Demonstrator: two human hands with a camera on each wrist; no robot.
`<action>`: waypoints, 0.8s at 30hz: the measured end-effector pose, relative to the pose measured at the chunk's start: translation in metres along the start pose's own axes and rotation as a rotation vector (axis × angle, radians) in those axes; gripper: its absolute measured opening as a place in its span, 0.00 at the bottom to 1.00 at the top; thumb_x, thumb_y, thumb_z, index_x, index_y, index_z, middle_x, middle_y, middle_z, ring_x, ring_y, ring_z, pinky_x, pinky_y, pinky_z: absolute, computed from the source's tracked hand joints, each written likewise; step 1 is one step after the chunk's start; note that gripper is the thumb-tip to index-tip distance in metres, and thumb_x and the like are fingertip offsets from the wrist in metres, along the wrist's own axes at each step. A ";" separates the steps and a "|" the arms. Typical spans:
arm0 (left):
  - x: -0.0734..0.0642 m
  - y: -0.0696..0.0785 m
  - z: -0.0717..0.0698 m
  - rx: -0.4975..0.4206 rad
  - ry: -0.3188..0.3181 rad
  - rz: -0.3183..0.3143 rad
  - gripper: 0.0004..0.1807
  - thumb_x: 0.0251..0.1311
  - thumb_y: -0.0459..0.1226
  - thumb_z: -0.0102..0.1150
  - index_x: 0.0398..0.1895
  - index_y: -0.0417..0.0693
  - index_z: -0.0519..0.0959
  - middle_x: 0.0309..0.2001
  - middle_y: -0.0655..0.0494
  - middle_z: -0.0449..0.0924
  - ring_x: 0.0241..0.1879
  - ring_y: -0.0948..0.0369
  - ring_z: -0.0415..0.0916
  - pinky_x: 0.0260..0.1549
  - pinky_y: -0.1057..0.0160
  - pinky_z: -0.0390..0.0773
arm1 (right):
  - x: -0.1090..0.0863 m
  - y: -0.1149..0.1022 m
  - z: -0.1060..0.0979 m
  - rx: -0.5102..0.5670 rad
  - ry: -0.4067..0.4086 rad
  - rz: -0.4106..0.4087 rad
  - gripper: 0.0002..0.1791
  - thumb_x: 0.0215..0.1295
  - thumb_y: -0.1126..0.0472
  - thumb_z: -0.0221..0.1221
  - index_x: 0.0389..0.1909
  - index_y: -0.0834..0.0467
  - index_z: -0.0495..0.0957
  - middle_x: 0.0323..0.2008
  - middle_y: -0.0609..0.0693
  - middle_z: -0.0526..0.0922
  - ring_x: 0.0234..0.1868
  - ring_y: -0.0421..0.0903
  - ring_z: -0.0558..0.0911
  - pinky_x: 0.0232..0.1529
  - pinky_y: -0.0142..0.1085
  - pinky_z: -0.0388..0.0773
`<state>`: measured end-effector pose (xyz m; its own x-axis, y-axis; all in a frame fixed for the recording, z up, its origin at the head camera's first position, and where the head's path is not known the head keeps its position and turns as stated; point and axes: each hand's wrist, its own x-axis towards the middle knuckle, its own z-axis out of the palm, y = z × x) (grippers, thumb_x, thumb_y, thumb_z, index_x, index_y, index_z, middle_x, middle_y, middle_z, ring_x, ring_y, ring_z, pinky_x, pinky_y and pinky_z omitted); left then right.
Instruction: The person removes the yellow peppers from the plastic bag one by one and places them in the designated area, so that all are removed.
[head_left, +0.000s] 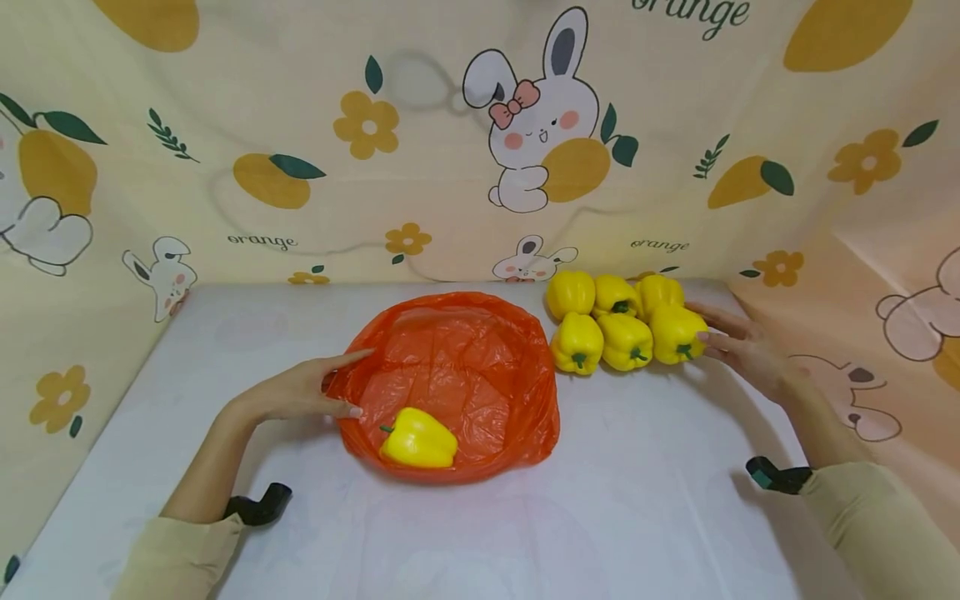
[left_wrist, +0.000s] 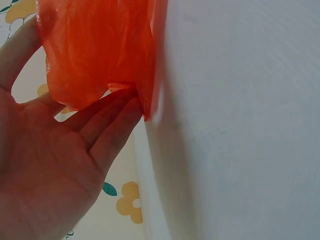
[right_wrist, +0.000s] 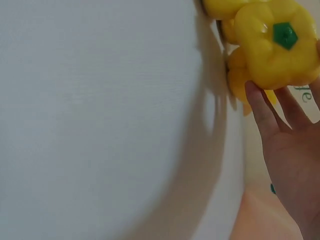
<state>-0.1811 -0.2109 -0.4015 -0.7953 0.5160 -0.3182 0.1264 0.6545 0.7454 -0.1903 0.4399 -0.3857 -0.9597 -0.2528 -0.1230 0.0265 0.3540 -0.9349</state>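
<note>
A round, open-mouthed orange-red plastic bag (head_left: 457, 358) lies on the table, with one yellow bell pepper (head_left: 420, 439) lying on its side inside. My left hand (head_left: 300, 388) holds the bag's left rim, fingers on both sides of the film; part of the fingertips is hidden behind it in the left wrist view. At the right end of a group of yellow bell peppers (head_left: 575, 342), my right hand (head_left: 750, 354) has its spread, nearly straight fingers against the nearest pepper (head_left: 675, 333). The right wrist view shows this pepper's green stem (right_wrist: 285, 35) facing the camera.
The peppers stand close together in two rows at the back right, right beside the bag. A white cloth covers the table (head_left: 600, 500). A printed curtain (head_left: 420, 167) with rabbits and flowers rises behind and along both sides.
</note>
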 end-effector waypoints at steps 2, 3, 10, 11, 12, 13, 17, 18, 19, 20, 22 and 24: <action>0.000 0.000 0.000 -0.002 0.000 -0.001 0.47 0.57 0.49 0.70 0.78 0.56 0.58 0.71 0.41 0.62 0.65 0.42 0.60 0.58 0.38 0.73 | -0.001 0.003 0.001 0.008 0.006 0.002 0.29 0.79 0.60 0.47 0.77 0.56 0.55 0.71 0.42 0.62 0.61 0.30 0.71 0.54 0.24 0.75; 0.000 0.000 0.000 0.000 0.000 0.000 0.47 0.57 0.49 0.70 0.78 0.56 0.58 0.72 0.40 0.62 0.66 0.42 0.60 0.58 0.38 0.73 | -0.001 0.005 0.001 0.010 0.009 0.000 0.29 0.79 0.60 0.47 0.77 0.56 0.55 0.70 0.41 0.63 0.61 0.30 0.71 0.54 0.24 0.75; 0.000 0.001 0.000 -0.006 0.003 0.000 0.47 0.56 0.49 0.70 0.78 0.57 0.58 0.72 0.41 0.61 0.67 0.42 0.59 0.57 0.38 0.73 | -0.004 0.016 0.006 -0.081 0.023 0.054 0.30 0.78 0.57 0.50 0.77 0.50 0.57 0.74 0.46 0.61 0.60 0.28 0.70 0.54 0.22 0.72; 0.001 0.001 0.000 -0.006 0.004 0.000 0.47 0.56 0.49 0.70 0.78 0.57 0.58 0.72 0.40 0.61 0.67 0.41 0.59 0.57 0.38 0.73 | -0.005 0.017 0.007 -0.106 0.023 0.065 0.30 0.77 0.56 0.50 0.77 0.48 0.57 0.75 0.47 0.60 0.60 0.28 0.70 0.54 0.22 0.72; 0.001 0.000 0.000 -0.006 0.004 0.000 0.47 0.56 0.49 0.70 0.78 0.57 0.58 0.72 0.40 0.61 0.67 0.42 0.59 0.57 0.38 0.73 | -0.005 0.018 0.008 -0.126 0.025 0.071 0.30 0.77 0.55 0.51 0.77 0.47 0.57 0.75 0.48 0.59 0.60 0.28 0.69 0.54 0.22 0.71; 0.001 0.000 0.001 -0.006 0.004 0.000 0.47 0.56 0.49 0.70 0.78 0.57 0.58 0.72 0.40 0.61 0.67 0.42 0.59 0.57 0.38 0.73 | -0.005 0.019 0.009 -0.145 0.028 0.075 0.31 0.77 0.54 0.51 0.77 0.46 0.57 0.75 0.48 0.59 0.60 0.27 0.69 0.54 0.21 0.71; 0.001 0.000 0.000 0.000 0.006 0.003 0.47 0.56 0.50 0.70 0.78 0.57 0.58 0.72 0.40 0.61 0.66 0.42 0.60 0.57 0.38 0.73 | -0.006 0.022 0.009 -0.204 0.065 0.061 0.31 0.76 0.53 0.53 0.77 0.46 0.58 0.74 0.50 0.63 0.60 0.28 0.69 0.52 0.20 0.71; 0.001 0.000 0.000 -0.002 0.006 0.004 0.47 0.56 0.50 0.70 0.77 0.57 0.58 0.72 0.40 0.61 0.66 0.42 0.59 0.57 0.38 0.73 | -0.006 0.022 0.009 -0.217 0.079 0.058 0.31 0.75 0.52 0.54 0.77 0.46 0.59 0.73 0.50 0.64 0.60 0.27 0.69 0.52 0.19 0.71; 0.001 -0.001 0.000 -0.001 0.006 0.002 0.47 0.56 0.50 0.70 0.77 0.57 0.58 0.72 0.40 0.62 0.66 0.42 0.60 0.57 0.38 0.73 | -0.006 0.022 0.009 -0.230 0.091 0.056 0.32 0.75 0.52 0.54 0.76 0.46 0.59 0.73 0.51 0.65 0.60 0.27 0.70 0.51 0.19 0.71; 0.001 -0.001 0.000 -0.001 0.006 0.002 0.47 0.56 0.49 0.70 0.77 0.57 0.58 0.72 0.40 0.62 0.67 0.42 0.59 0.58 0.38 0.73 | -0.007 0.022 0.009 -0.244 0.102 0.057 0.32 0.75 0.51 0.55 0.76 0.46 0.59 0.73 0.52 0.65 0.59 0.27 0.70 0.51 0.18 0.71; 0.000 -0.001 0.000 0.000 0.006 -0.001 0.47 0.56 0.49 0.70 0.77 0.56 0.58 0.72 0.40 0.62 0.67 0.41 0.59 0.57 0.38 0.73 | -0.007 0.021 0.010 -0.259 0.119 0.068 0.32 0.74 0.50 0.55 0.76 0.45 0.60 0.72 0.52 0.66 0.59 0.26 0.70 0.50 0.18 0.71; 0.001 0.000 0.000 0.004 0.005 -0.003 0.47 0.57 0.49 0.70 0.77 0.55 0.58 0.72 0.40 0.62 0.67 0.41 0.59 0.57 0.38 0.73 | -0.007 0.020 0.010 -0.283 0.127 0.072 0.32 0.74 0.49 0.55 0.76 0.45 0.60 0.73 0.52 0.65 0.59 0.26 0.69 0.50 0.18 0.71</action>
<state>-0.1815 -0.2108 -0.4022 -0.7985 0.5112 -0.3180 0.1258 0.6582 0.7422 -0.1801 0.4400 -0.4062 -0.9858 -0.1100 -0.1267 0.0341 0.6079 -0.7932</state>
